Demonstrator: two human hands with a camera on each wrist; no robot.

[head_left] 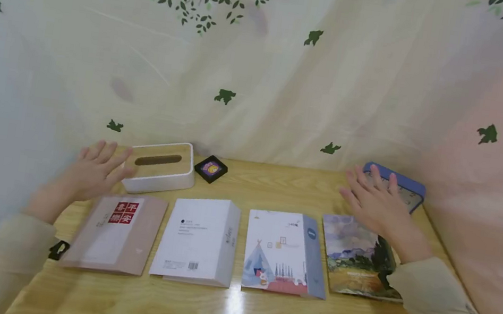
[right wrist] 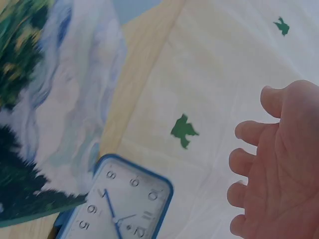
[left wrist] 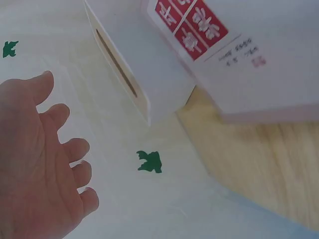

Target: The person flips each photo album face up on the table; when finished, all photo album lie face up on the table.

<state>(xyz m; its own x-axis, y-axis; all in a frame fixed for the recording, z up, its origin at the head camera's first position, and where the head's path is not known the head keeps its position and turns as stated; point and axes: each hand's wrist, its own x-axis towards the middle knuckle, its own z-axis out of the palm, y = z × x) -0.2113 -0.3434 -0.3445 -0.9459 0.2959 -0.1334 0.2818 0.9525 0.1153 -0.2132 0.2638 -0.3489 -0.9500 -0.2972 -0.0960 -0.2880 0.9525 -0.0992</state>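
Both hands hover over the table with fingers spread, holding nothing. My left hand [head_left: 91, 173] is above the pink book [head_left: 143, 238] with a red-and-white label, overlapping the left end of a white tissue box [head_left: 160, 185] with a wooden top. In the left wrist view that hand [left wrist: 45, 164] shows its palm and slightly bent fingers. My right hand [head_left: 381, 207] is over the landscape-painting book [head_left: 348, 256] and partly covers a blue-rimmed clock [head_left: 413, 186]. The clock face [right wrist: 119, 204] shows in the right wrist view, apart from the right hand [right wrist: 284, 174].
Between those books lie a white book [head_left: 193, 240] with a barcode and a book with a tent drawing [head_left: 274, 235], all in one row. A black square item [head_left: 211, 169] sits beside the tissue box. Behind hangs a leaf-patterned cloth [head_left: 281, 86]; a small black object [head_left: 58, 250] is at left.
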